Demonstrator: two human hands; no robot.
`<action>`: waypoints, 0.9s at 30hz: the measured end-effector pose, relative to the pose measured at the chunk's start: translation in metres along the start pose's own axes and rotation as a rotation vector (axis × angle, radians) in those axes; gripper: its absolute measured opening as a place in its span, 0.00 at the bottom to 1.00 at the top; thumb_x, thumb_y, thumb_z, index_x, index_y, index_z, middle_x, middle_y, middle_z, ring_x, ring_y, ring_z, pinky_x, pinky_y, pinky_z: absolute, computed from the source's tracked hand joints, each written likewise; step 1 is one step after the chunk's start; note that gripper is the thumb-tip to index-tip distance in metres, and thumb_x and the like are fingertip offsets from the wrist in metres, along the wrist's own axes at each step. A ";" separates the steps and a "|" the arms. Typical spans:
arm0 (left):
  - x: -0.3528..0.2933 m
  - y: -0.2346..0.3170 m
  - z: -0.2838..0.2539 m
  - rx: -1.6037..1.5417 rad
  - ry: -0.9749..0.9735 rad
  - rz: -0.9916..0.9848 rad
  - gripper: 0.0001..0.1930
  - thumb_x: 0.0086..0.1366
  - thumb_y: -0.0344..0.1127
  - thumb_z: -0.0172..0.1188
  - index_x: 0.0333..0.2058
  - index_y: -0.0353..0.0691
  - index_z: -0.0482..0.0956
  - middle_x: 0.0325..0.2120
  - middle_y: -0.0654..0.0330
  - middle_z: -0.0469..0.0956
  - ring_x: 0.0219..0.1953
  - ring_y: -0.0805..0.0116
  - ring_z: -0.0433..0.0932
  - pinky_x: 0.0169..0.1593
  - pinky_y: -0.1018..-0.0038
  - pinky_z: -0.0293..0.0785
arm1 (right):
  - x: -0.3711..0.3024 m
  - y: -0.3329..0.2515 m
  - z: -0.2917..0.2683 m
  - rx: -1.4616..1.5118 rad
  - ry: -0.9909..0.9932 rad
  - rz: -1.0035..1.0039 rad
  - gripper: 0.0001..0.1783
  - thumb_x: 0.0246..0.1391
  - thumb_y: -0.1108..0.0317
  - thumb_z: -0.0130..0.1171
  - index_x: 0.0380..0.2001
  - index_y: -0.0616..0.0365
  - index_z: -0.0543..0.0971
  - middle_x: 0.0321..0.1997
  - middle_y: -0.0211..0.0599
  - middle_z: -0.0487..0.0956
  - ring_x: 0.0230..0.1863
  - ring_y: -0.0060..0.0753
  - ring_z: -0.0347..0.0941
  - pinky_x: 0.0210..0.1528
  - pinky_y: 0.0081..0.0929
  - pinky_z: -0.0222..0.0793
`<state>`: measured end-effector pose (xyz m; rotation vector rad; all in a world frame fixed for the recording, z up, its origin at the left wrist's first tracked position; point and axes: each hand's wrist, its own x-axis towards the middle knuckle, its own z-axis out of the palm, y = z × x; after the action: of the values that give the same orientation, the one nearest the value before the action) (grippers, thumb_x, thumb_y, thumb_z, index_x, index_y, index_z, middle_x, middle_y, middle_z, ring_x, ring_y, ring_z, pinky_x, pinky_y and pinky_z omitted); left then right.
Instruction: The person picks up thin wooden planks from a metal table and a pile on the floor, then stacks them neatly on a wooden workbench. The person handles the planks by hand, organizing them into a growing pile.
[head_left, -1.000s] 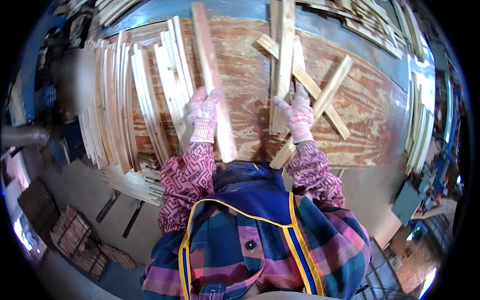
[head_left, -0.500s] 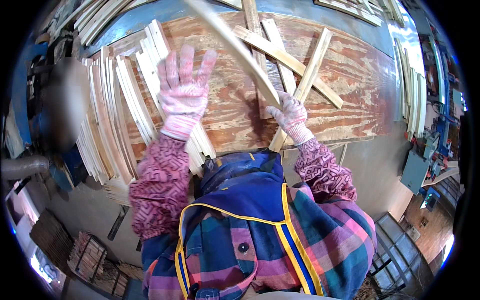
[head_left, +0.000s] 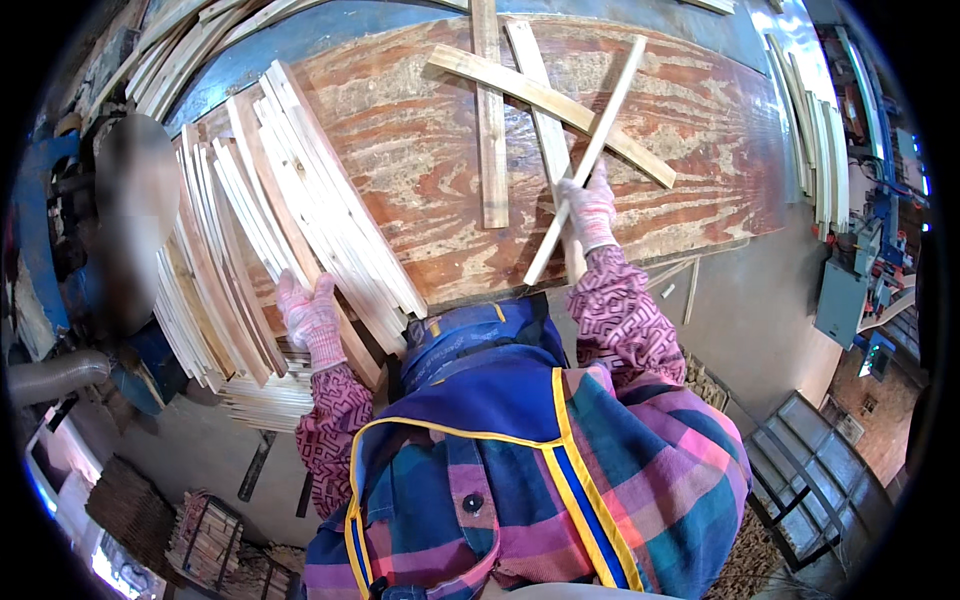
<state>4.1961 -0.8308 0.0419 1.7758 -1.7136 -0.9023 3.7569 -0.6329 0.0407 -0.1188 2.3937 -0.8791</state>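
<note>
My left hand (head_left: 310, 315), in a pale pink-and-white knit glove, is low on the left. Its thumb and fingers close around the near part of a wooden strip (head_left: 262, 165) beside a row of pale strips (head_left: 325, 200). My right hand (head_left: 590, 210), gloved alike, grips a narrow strip (head_left: 612, 105) between thumb and fingers near its lower half. That strip slants across a diagonal strip (head_left: 545, 95) and a lighter strip (head_left: 548, 135). An upright strip (head_left: 492, 160) lies just left of them on the reddish plywood board (head_left: 400, 130).
More strips are bunched at the board's left (head_left: 205, 260). Other strip stacks lie at the far left (head_left: 185, 60) and far right (head_left: 825, 160). A grey ribbed hose (head_left: 60, 378) is at the left; a grey-green machine box (head_left: 840, 308) stands at the right.
The long strip raised in my right hand is gone from it; that hand now grips a crossed strip. My left hand, spread open before, has come down and closed at the left-hand strips.
</note>
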 end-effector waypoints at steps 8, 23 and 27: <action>0.029 0.027 0.004 0.825 -0.149 -0.310 0.50 0.59 0.47 0.67 0.72 0.67 0.41 0.70 0.46 0.50 0.67 0.45 0.61 0.64 0.53 0.66 | -0.034 -0.021 -0.005 1.000 -0.633 -0.108 0.22 0.61 0.76 0.51 0.60 0.62 0.69 0.45 0.38 0.79 0.47 0.30 0.76 0.49 0.32 0.77; -0.058 0.144 0.105 -0.602 -0.772 -0.396 0.30 0.58 0.28 0.67 0.58 0.37 0.66 0.36 0.55 0.79 0.29 0.65 0.81 0.32 0.74 0.81 | -0.004 -0.087 0.000 -0.553 -0.139 -0.472 0.44 0.50 0.53 0.67 0.68 0.48 0.62 0.67 0.45 0.68 0.68 0.44 0.64 0.66 0.33 0.64; -0.064 0.117 0.096 -0.763 -0.767 -0.604 0.28 0.59 0.19 0.61 0.57 0.43 0.64 0.36 0.56 0.77 0.29 0.64 0.79 0.33 0.68 0.84 | 0.079 -0.031 -0.071 -0.980 0.210 -0.301 0.32 0.49 0.58 0.65 0.58 0.40 0.69 0.59 0.41 0.74 0.62 0.42 0.69 0.63 0.40 0.65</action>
<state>4.0480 -0.7673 0.0741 1.4619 -0.8804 -2.3461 3.6487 -0.6382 0.0641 -0.8019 2.8318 0.2627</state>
